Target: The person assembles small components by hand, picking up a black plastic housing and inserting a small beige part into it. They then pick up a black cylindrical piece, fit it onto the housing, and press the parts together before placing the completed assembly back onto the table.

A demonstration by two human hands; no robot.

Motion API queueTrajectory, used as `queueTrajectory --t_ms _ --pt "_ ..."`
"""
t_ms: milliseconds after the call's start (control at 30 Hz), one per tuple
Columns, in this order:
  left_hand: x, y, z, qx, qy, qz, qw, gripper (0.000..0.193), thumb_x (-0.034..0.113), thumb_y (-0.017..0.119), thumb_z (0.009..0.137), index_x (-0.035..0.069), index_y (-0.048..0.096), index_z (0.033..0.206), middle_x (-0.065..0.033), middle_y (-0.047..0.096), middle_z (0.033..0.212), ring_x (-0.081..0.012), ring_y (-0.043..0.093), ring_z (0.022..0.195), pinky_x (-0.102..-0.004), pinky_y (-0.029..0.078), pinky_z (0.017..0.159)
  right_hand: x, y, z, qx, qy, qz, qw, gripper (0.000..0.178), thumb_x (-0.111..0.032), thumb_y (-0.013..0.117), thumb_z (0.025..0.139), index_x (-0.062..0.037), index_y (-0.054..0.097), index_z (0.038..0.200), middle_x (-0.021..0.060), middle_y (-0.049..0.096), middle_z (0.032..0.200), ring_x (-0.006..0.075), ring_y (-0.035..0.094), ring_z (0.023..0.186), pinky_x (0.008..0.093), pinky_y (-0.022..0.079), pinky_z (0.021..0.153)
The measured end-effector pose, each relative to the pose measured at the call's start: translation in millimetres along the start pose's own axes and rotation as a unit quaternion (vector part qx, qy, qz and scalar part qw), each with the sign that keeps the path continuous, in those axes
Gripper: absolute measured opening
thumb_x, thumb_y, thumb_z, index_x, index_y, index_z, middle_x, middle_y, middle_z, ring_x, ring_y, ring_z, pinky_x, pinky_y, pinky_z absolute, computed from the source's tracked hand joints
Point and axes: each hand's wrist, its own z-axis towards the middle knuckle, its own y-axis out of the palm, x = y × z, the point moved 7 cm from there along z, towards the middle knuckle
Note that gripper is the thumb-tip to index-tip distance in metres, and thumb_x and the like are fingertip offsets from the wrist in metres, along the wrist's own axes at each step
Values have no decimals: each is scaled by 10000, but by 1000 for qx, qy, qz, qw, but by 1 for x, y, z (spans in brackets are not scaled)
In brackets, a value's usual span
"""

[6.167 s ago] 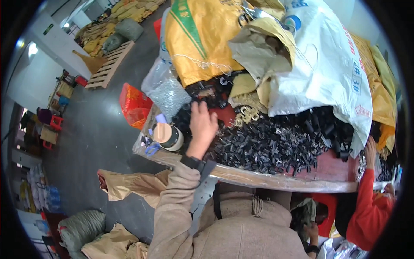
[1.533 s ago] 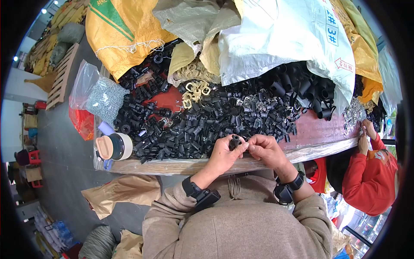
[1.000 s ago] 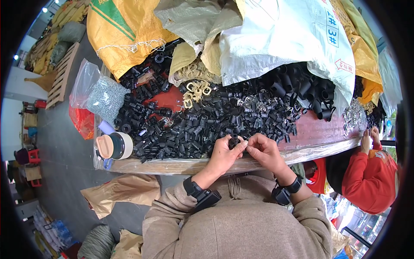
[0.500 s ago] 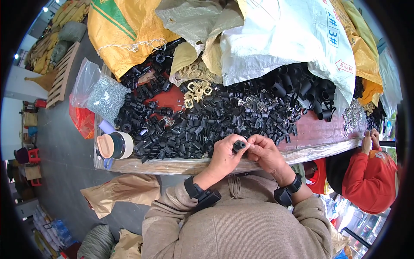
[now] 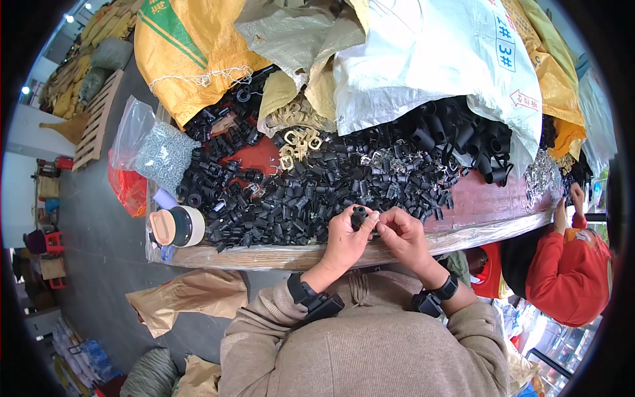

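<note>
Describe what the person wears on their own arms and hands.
Both the left hand and the right hand are bare, with no gloves. Both forearms are covered by beige knitted sleeves with ribbed cuffs. Each wrist carries a black strap holding a small black boxy device: the left wristband and the right wristband.

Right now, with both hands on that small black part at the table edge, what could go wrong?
1. The small black part is pinched between the left hand and right hand over the table edge; if it slips, it likely falls to the floor.
2. The pile of black parts reaches close to that edge, so a forearm could push some off.
</note>
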Motion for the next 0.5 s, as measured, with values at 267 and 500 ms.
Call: queueTrajectory --t_ms 267,500 --pt "-11 -2 5 -3 -35 6 999 116 137 569 804 33 519 793 12 491 596 -43 424 481 -174 335 438 -23 -7 -6 23 -193 -214 957 74 -21 571 723 7 517 766 60 471 642 124 449 526 241 356 469" --pt "-16 5 -5 -134 -135 -253 949 293 163 511 836 29 411 1077 -43 524 818 -88 493 635 -207 390 510 -14 -22 -4 12 -100 -147 984 23 6 577 710 10 559 723 50 501 649 119 460 552 227 347 478"
